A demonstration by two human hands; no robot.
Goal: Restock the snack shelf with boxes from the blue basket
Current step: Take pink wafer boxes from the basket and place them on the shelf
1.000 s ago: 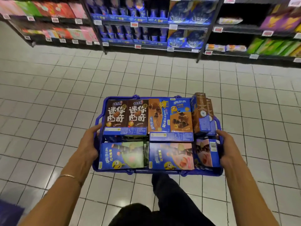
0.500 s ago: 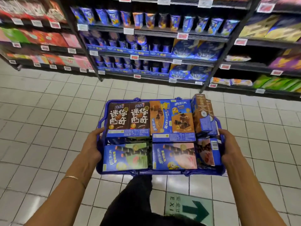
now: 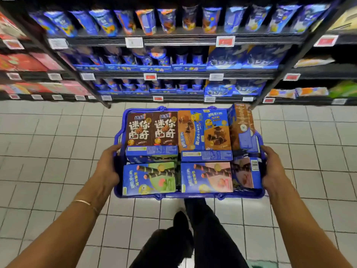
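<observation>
Head view: a person holds the blue basket (image 3: 193,196) above the white tiled floor (image 3: 48,151), facing the snack shelf (image 3: 173,39). The left grip (image 3: 108,167) is curled round the basket's left rim and the right grip (image 3: 272,169) clasps its right rim. Boxes fill the basket: two brown boxes (image 3: 140,130) at the far left, orange-and-blue boxes (image 3: 216,130) beside them, blue boxes (image 3: 148,178) lying flat along the near edge, and one tall box (image 3: 241,126) standing on edge at the far right.
</observation>
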